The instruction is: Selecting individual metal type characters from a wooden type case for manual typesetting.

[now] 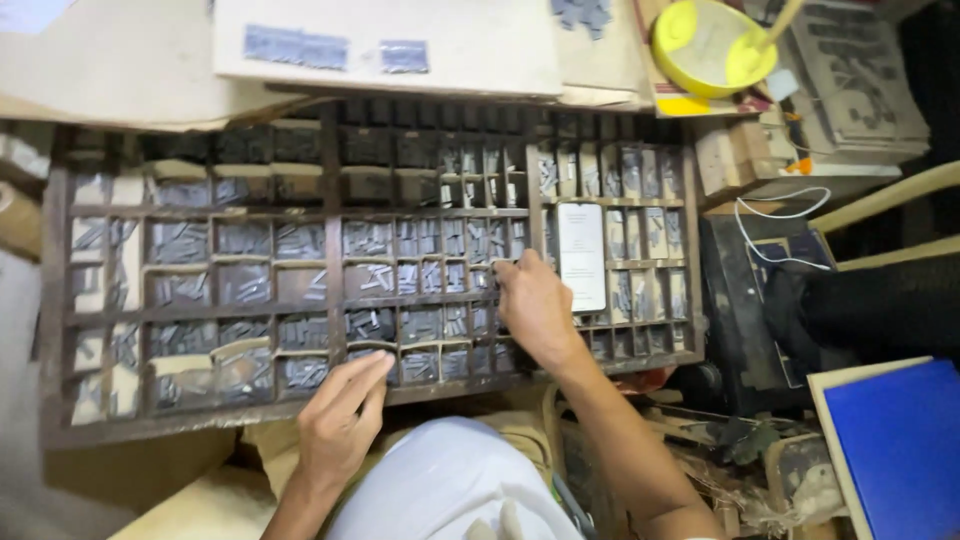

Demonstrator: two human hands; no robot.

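We see a big wooden type case (335, 250) filling the middle of the view, split by dark slats into many small compartments, most holding grey metal type pieces (245, 240). Far left columns are narrow, with paler paper-lined cells.

Left hand (340, 420) sits at the near edge of the case, fingers stretched flat and together, tips touching the front rail by a bottom-row compartment just left of centre. Palm down, nothing gripped that we can see; grip is loose, released.

Below it, a white-clothed lap (450, 485) at the bottom centre.

Right hand (535, 310) is further in, over the small cells right of centre, fingers bent downward into a compartment in the middle rows. Fingertips are hidden behind the knuckles, so we cannot tell whether it pinches a type piece or not. Forearm runs down to the lower right.

Just right of that hand, a white paper card (581, 255) stands in a tall compartment. Above the case, a pale board (390, 45) carries two grey rows of set type. Upper right, a yellow bowl (710, 45) with a stick in it. A white cable (780, 215) loops on dark gear to the right. Bottom right corner, a blue board (900, 445).
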